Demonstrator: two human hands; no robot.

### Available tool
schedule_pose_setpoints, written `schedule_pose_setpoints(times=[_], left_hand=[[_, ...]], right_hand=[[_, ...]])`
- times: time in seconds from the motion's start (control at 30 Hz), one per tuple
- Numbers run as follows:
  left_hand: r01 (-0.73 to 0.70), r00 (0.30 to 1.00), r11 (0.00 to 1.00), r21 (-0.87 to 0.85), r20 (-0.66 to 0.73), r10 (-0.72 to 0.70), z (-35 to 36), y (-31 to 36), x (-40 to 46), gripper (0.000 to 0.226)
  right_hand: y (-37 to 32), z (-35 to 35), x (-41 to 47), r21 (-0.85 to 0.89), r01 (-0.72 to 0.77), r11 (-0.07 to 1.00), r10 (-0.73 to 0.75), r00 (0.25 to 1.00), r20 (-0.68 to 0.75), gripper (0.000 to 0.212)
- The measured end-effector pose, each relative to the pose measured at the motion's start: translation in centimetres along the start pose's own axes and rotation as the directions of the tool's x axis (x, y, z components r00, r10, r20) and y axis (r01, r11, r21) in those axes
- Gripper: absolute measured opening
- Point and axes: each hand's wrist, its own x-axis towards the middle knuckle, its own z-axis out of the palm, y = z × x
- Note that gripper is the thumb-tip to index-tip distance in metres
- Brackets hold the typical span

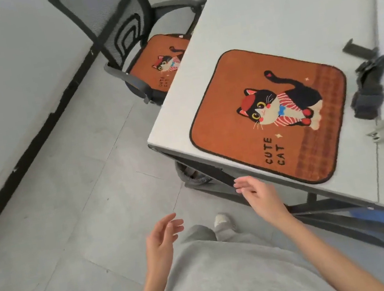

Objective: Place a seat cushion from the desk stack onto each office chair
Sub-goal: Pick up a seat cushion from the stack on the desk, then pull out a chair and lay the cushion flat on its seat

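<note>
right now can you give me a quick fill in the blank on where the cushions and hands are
1. The cushion on the desk bears the printed words CUTE ____.
2. The other cushion lies on the seat of the ____.
3. Both the left hand and the right hand are ____, holding nothing.
4. The right hand is beside the near edge of the ____.

Missing words: CAT; office chair; open; desk
</note>
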Motion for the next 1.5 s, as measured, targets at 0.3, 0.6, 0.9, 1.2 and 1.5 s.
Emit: schedule_pose_setpoints(times=[0.3,0.6,0.9,1.2,1.5], left_hand=[[-0.231,0.9,0.947,0.223,0.418,0.121,3.0,10.7,15.9,0.03],[-0.481,0.771,0.747,0.458,0.627,0.111,11.8,19.4,27.7,0.033],[-0.196,0.886,0.86,0.471,0.461,-0.051,17.3,20.3,29.0,0.051],[-0.437,0.846,0.777,0.454,0.501,0.183,17.8,21.2,27.3,0.028],[-0.734,0.524,0.65,0.196,0.773,0.358,19.5,25.2,21.0,0.01]], right_hand=[[-5.2,-3.0,9.6,0.005,-0.006,1.0,0.008,0.956,-0.292,0.03],[1.5,-10.5,10.8,-0.105,-0.54,0.835,0.334,0.649,-0.683,0.044],[4.7,-12.8,11.0,0.11,-0.784,0.611,0.663,0.431,-0.612,0.061],[3.1,-14.7,11.4,0.258,-0.584,0.77,0.582,0.476,-0.659,0.03],[-2.3,-11.7,11.1,0.143,-0.516,0.845,0.406,0.445,-0.798,0.034]])
